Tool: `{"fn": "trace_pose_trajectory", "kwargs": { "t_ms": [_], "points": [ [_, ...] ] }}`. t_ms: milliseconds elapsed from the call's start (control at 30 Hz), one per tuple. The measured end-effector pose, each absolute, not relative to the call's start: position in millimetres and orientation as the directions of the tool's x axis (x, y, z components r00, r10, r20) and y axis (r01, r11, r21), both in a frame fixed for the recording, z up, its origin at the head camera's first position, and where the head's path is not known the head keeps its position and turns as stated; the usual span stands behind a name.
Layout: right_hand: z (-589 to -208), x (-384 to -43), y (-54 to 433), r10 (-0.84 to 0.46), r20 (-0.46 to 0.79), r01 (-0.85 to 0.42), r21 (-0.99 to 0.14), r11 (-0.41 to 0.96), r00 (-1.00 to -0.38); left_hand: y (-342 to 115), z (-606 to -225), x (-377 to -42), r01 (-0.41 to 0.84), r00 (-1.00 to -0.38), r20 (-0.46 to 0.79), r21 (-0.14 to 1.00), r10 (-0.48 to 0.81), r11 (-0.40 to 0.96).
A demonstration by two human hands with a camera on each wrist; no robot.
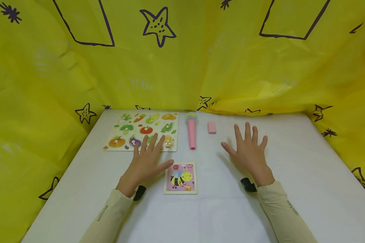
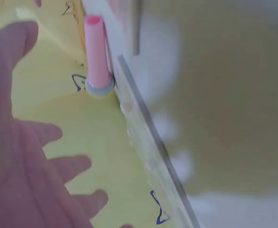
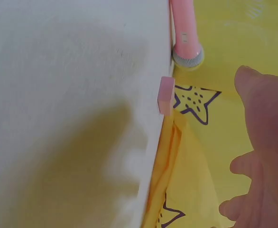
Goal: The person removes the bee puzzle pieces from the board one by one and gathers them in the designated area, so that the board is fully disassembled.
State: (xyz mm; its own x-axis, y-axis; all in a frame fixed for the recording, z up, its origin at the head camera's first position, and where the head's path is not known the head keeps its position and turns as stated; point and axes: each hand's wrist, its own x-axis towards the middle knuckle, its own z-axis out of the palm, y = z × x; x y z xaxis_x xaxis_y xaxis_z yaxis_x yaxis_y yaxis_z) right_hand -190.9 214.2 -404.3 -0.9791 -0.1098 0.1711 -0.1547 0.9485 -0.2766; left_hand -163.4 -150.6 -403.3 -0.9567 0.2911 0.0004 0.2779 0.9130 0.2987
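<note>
My left hand (image 1: pixel 146 165) is spread with its fingers apart, over the near edge of a vegetable peg puzzle board (image 1: pixel 109 141). Its thumb reaches above the left corner of a small bee picture puzzle (image 1: pixel 180 178). Nothing is in that hand. On the right, my right hand (image 1: pixel 250 155) is also spread and holds nothing; a pink block (image 1: pixel 212 127) lies ahead and to its left. A pink toy microphone (image 1: pixel 192 133) lies between the board and the block, its grey head pointing away. The left wrist view shows the microphone (image 2: pixel 97 57) beyond the left fingers (image 2: pixel 72 167).
The white table (image 1: pixel 225 216) ends at a yellow curtain (image 1: pixel 182 67) printed with stars, which hangs behind and along both sides. A black wrist device (image 1: pixel 248 185) is at my right wrist and another (image 1: pixel 140 193) at my left.
</note>
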Motion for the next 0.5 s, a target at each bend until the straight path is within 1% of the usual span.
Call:
{"fn": "trace_pose_trajectory", "kwargs": {
  "t_ms": [133, 233, 400, 500],
  "points": [
    [-402.6, -193.3, 209.5, -0.125, 0.158, -0.166, -0.282, 0.945, -0.979, -154.0, -404.9, -149.9, 0.355, -0.923, -0.034, 0.302, 0.382, 0.885],
    [-401.8, -195.5, 204.0, -0.145, 0.144, -0.184, -0.310, 0.933, -0.979, -157.0, -407.7, -141.5, 0.379, -0.904, -0.078, 0.311, 0.421, 0.872],
    [-400.1, -194.4, 190.2, -0.182, 0.135, -0.221, -0.376, 0.900, -0.974, -160.7, -410.6, -130.7, 0.368, -0.888, -0.162, 0.309, 0.430, 0.877],
    [-400.1, -192.0, 178.3, -0.225, 0.171, -0.276, -0.388, 0.879, -0.959, -162.9, -410.9, -125.7, 0.372, -0.883, -0.173, 0.304, 0.435, 0.877]
  ]
}}
